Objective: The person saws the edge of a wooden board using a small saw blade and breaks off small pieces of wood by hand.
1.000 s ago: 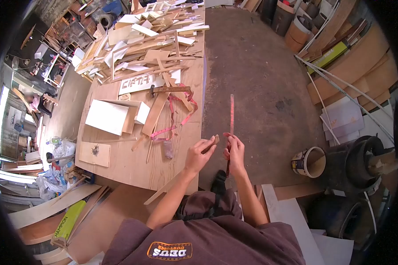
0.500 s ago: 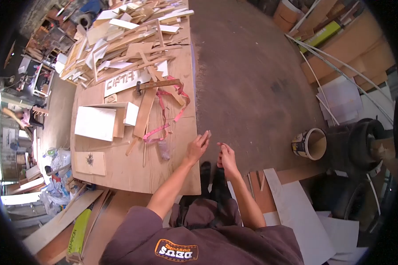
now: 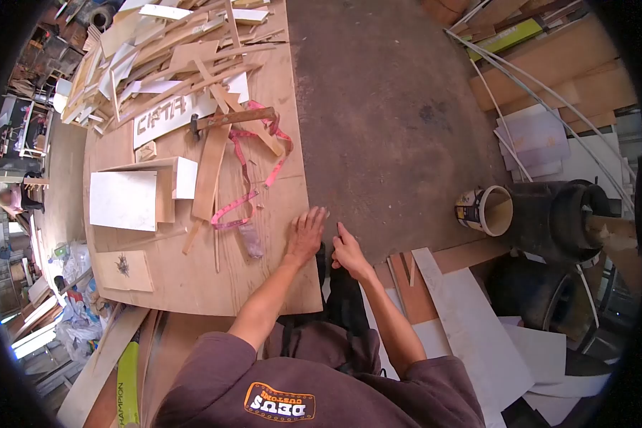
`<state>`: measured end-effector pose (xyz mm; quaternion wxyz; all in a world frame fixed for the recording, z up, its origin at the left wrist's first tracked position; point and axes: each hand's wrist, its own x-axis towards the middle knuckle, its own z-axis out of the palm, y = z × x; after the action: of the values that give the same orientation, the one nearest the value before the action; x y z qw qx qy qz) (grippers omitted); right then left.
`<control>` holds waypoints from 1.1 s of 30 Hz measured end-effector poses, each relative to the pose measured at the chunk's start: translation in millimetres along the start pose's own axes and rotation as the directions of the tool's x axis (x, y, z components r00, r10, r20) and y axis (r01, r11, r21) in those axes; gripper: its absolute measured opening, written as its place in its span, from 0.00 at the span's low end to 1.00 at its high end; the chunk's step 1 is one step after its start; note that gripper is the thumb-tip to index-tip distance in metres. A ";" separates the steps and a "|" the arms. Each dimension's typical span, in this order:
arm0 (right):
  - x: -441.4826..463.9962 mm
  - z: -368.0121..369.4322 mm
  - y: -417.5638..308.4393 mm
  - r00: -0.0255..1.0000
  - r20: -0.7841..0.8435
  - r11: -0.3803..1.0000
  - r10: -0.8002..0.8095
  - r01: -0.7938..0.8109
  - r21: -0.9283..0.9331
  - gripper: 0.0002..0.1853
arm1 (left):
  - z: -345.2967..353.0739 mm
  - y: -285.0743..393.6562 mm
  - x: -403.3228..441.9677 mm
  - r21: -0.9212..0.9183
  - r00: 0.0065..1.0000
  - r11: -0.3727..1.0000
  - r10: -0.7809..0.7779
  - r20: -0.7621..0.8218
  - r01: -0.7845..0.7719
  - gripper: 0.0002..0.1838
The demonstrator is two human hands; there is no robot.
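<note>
My left hand rests palm down at the right edge of the plywood tabletop, its fingers stretched out and nothing visible in it. Just off that edge, my right hand hangs over the floor, index finger extended and the other fingers curled. Whether something small sits in those curled fingers is hidden. Nearest to the left hand lie a small purplish packet and a pink measuring tape in loose loops. A hammer with a wooden handle lies across wood strips farther up.
A white-faced box and a board with a heap of nails occupy the table's left. Scrap wood is piled at the far end. On the right stand a bucket and a black drum. A person is far left.
My left hand has come down onto the table edge and flattened. My right hand has shifted slightly, its index finger now extended. The view has turned a little, so the table sits farther left.
</note>
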<state>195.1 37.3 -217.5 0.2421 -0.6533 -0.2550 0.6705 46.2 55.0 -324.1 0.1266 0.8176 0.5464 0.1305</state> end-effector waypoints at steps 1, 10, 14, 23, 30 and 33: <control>0.3 2.0 -3.8 1.000 0.007 0.999 -0.013 0.013 -0.040 0.30 | -2.5 -0.2 -0.5 0.030 0.999 0.999 0.036 0.009 -0.036 0.28; 18.4 19.6 -3.3 0.922 -0.103 0.811 -0.373 0.270 -0.518 0.24 | -3.7 -3.9 3.3 0.030 0.996 0.999 0.042 0.077 -0.044 0.27; 23.6 34.7 4.2 0.925 -0.240 0.850 -0.295 0.140 -0.507 0.20 | 1.2 -5.1 0.7 -0.003 0.996 1.000 0.007 0.088 -0.007 0.26; 26.0 41.9 -4.4 0.941 -0.272 0.836 -0.201 0.020 -0.549 0.17 | -1.1 -7.3 3.4 0.055 0.991 0.997 0.046 0.123 -0.053 0.26; 17.7 41.5 -8.7 0.940 -0.276 0.825 -0.198 0.008 -0.566 0.16 | -8.5 -5.8 2.9 0.080 0.995 0.994 0.072 0.075 -0.078 0.26; 17.5 41.0 -12.5 0.928 -0.295 0.811 -0.229 0.015 -0.584 0.15 | -7.8 -7.0 4.1 0.068 0.994 0.995 0.072 0.081 -0.078 0.26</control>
<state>153.5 57.1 -221.7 0.1195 -0.7866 -0.4389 0.4176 38.9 61.9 -319.0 0.1136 0.8460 0.5141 0.0835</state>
